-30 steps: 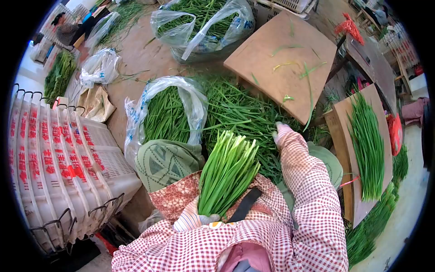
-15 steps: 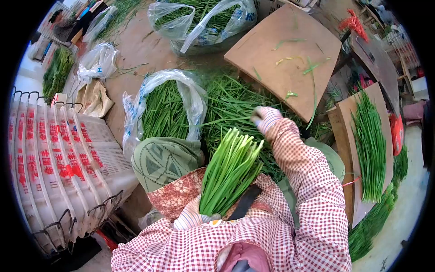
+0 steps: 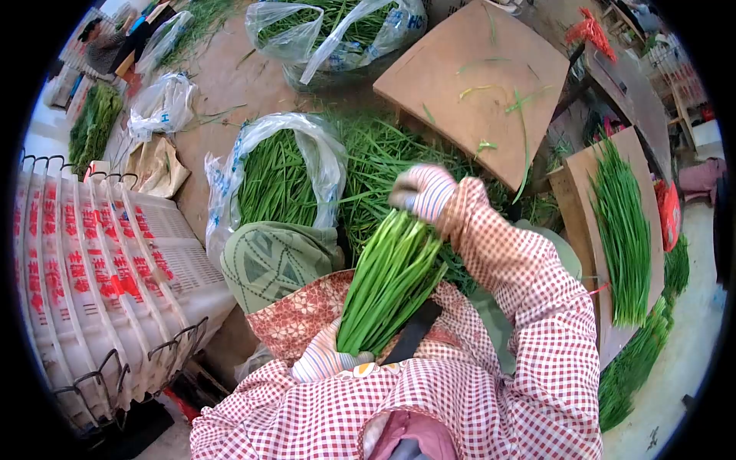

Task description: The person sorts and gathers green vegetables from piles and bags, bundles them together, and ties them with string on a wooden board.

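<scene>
A thick bunch of garlic chives (image 3: 387, 284) stands slanted in front of my chest, pale stalk ends at the top. My left hand (image 3: 328, 359), in a striped glove, is closed around its lower part against my apron. Over the pale ends is my right hand (image 3: 424, 192), also gloved, with its fingers curled in on the stalk tips; the fingertips are partly hidden. Behind the bunch lies a loose heap of chives (image 3: 383, 161) on the floor. Left of that heap, an open plastic bag (image 3: 328, 146) holds more chives.
White plastic crates (image 3: 115, 268) with red writing stand at the left. A brown board (image 3: 475, 84) with scraps lies ahead. On a bench at the right rests a pile of chives (image 3: 622, 238). Another filled plastic bag (image 3: 345, 57) sits farther off. A person (image 3: 107, 50) is at the far left.
My right hand has moved left from beside the bunch onto its pale top ends. The left hand keeps hold of the bunch in nearly the same place.
</scene>
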Available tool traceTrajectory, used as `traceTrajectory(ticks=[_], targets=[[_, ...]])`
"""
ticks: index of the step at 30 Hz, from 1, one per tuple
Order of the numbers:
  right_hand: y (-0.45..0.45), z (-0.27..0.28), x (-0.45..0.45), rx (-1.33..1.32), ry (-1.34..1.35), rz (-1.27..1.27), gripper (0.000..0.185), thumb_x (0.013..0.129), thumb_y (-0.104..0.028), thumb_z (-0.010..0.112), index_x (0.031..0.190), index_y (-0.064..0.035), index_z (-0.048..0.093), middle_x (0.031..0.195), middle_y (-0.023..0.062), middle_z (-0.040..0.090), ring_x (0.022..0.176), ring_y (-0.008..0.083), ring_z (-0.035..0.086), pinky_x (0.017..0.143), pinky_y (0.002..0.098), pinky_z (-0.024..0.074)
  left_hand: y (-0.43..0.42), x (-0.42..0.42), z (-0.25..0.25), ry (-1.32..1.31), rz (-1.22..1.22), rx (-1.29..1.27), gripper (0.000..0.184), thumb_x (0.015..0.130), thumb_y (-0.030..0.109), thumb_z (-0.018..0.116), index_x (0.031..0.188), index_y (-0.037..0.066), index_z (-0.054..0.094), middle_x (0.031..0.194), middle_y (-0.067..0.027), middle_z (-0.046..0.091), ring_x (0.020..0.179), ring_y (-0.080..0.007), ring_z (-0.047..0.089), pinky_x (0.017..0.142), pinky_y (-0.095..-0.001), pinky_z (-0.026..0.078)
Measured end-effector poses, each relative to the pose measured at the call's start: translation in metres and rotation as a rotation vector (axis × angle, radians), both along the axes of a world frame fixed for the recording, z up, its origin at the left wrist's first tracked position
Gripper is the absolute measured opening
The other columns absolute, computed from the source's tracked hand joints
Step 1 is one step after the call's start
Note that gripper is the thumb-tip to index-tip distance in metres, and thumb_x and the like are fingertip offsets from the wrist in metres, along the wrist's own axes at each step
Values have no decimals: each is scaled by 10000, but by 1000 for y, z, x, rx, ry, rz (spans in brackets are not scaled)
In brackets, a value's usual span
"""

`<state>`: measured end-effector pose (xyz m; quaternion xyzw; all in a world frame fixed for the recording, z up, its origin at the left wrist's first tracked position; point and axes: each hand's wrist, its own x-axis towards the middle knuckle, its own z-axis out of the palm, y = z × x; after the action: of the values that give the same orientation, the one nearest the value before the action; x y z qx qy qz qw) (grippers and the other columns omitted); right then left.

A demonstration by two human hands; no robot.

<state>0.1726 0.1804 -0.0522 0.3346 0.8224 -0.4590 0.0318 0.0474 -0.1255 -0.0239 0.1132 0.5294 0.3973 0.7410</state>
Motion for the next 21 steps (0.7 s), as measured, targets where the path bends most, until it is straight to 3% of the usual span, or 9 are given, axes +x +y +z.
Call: traceTrajectory(ticks=[4, 5, 7, 8, 11, 13, 17, 19, 21], targets=[[24, -26, 49, 346, -316, -143, 278, 867, -244, 606, 1057, -46, 654, 1010, 163, 632, 1012, 318, 595, 894, 444, 473, -14, -13, -4, 212, -116, 154, 658, 735, -36, 756, 1318, 13, 456, 1234, -96, 609, 1120, -177, 582, 967, -328, 469], [25, -39, 67, 372, -405, -146, 321, 871, -246, 594, 1125, -55, 638, 1063, 172, 631, 1063, 321, 586, 928, 439, 465, -21, -17, -8, 20, -24, 139, 653, 735, -1, 756, 1318, 15, 461, 1226, -100, 610, 1100, -195, 592, 952, -328, 476], [17, -50, 95, 180, -804, 41, 441, 871, -257, 583, 1269, -70, 559, 1187, 189, 604, 1138, 323, 563, 985, 416, 449, -25, -22, 1, -154, 55, 124, 650, 736, 34, 756, 1318, 17, 466, 1218, -105, 611, 1080, -213, 602, 938, -328, 482], [4, -75, 111, 134, -789, -99, 506, 862, -256, 590, 1330, -84, 502, 1251, 201, 566, 1168, 330, 547, 1007, 404, 439, -25, -20, 11, -163, 137, 122, 656, 725, 72, 759, 1312, 17, 472, 1180, -109, 623, 1012, -218, 619, 878, -314, 501], [-42, -29, 99, -161, -776, 153, 616, 902, -314, 582, 1416, -29, 395, 1394, 196, 473, 1272, 287, 476, 1051, 431, 407, -41, -32, 4, -188, 218, 47, 671, 691, 144, 781, 1284, 11, 496, 1062, -118, 652, 820, -203, 636, 699, -289, 524], [-74, -32, 119, -985, -264, -10, 817, 851, -342, 682, 1486, -76, 244, 1447, 242, 368, 1298, 351, 428, 1087, 481, 364, -42, -34, 3, -250, 197, 64, 650, 694, 148, 779, 1267, 4, 506, 1013, -119, 661, 738, -172, 618, 617, -278, 505], [-121, -70, 97, -1138, 659, -60, 1167, 698, -602, 751, 1512, -72, 104, 1502, 242, 260, 1344, 358, 358, 1108, 486, 311, -38, -31, 7, -217, 89, 188, 694, 698, 158, 794, 1303, 7, 488, 1134, -124, 634, 953, -226, 630, 802, -334, 518], [-135, -31, 71, -1250, 816, -169, 1184, 685, -607, 764, 1513, -74, 107, 1524, 203, 232, 1372, 321, 325, 1112, 486, 302, -34, -26, 21, -232, 60, 222, 706, 712, 106, 786, 1334, 17, 464, 1218, -131, 601, 1096, -245, 590, 925, -369, 482], [-136, -13, 51, -1315, 1088, -179, 998, 708, -560, 761, 1446, -56, 319, 1435, 124, 423, 1307, 271, 428, 1065, 491, 374, -32, -22, 26, -145, 17, 258, 698, 728, 58, 772, 1347, 23, 452, 1249, -134, 589, 1137, -249, 572, 969, -380, 458]])
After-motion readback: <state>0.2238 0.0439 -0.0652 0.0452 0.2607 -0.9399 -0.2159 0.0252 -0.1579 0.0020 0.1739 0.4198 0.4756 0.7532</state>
